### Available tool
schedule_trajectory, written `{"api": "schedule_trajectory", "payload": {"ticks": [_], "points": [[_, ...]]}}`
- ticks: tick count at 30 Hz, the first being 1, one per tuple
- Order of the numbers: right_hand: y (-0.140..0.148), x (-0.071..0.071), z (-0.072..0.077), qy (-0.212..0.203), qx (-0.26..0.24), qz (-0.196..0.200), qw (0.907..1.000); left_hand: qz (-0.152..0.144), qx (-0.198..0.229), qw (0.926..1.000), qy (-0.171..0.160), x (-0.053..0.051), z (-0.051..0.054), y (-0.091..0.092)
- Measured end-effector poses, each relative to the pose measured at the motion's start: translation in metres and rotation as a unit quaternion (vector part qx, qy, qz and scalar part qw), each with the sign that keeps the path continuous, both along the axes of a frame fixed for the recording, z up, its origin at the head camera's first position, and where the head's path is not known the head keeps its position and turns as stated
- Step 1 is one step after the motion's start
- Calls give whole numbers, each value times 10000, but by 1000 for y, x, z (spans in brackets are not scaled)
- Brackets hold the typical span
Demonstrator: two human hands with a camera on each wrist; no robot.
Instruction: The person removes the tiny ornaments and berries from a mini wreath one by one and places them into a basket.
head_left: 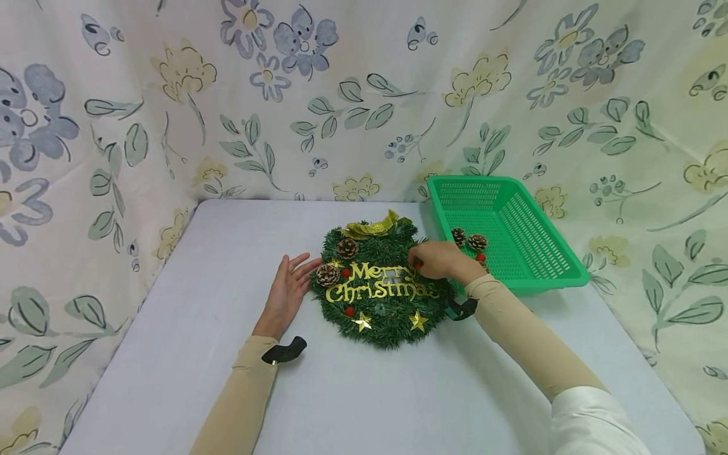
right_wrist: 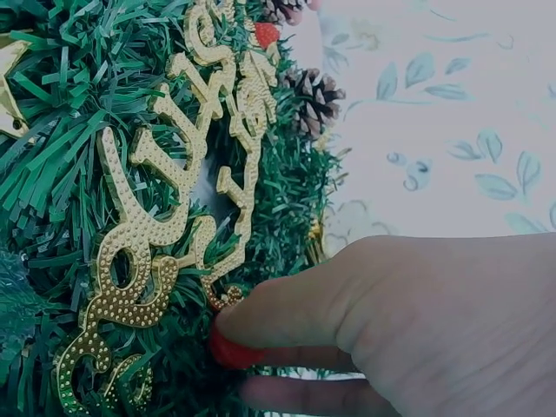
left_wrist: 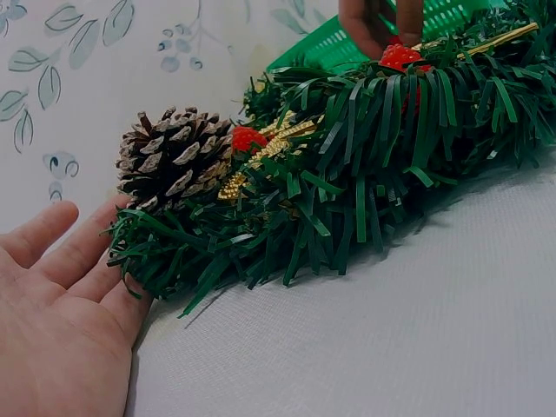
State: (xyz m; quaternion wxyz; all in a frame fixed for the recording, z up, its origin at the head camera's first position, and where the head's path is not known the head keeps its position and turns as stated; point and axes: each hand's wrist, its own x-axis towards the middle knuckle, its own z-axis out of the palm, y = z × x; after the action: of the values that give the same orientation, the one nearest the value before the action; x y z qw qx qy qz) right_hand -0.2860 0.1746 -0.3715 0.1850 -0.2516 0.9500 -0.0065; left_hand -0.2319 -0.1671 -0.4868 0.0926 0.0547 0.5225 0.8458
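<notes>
A green tinsel wreath (head_left: 381, 325) lies on the table, bearing gold "Merry Christmas" lettering (head_left: 382, 291), gold stars (head_left: 418, 320), a gold ribbon bow (head_left: 372, 227), pine cones (left_wrist: 174, 158) and red berries (left_wrist: 248, 139). At its right side, my right hand (head_left: 436, 259) pinches a red berry (right_wrist: 233, 349) between thumb and fingers, down against the tinsel beside the lettering's end. My left hand (head_left: 289, 291) lies palm up with extended fingers, their tips touching the wreath's left edge near a pine cone (head_left: 327, 275).
A green plastic basket (head_left: 560, 275) stands at the back right, close to the wreath. Pine cones (head_left: 478, 242) and a red berry (head_left: 481, 257) lie in its near left corner. A floral curtain (head_left: 364, 95) hangs behind the white table (head_left: 227, 253).
</notes>
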Motion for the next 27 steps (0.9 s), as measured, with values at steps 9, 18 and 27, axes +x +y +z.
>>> {"api": "schedule_trajectory", "payload": {"ticks": [9,18,27], "points": [[2,0,-4,288,-282,57,9992,3,-83,10000,19,0,1,0],[3,0,-4,327,-514,-63,9981,-1,-94,10000,22,0,0,0],[5,-2,-4,194,-888,-153,9957,-12,-83,10000,-16,1,2,0]]}}
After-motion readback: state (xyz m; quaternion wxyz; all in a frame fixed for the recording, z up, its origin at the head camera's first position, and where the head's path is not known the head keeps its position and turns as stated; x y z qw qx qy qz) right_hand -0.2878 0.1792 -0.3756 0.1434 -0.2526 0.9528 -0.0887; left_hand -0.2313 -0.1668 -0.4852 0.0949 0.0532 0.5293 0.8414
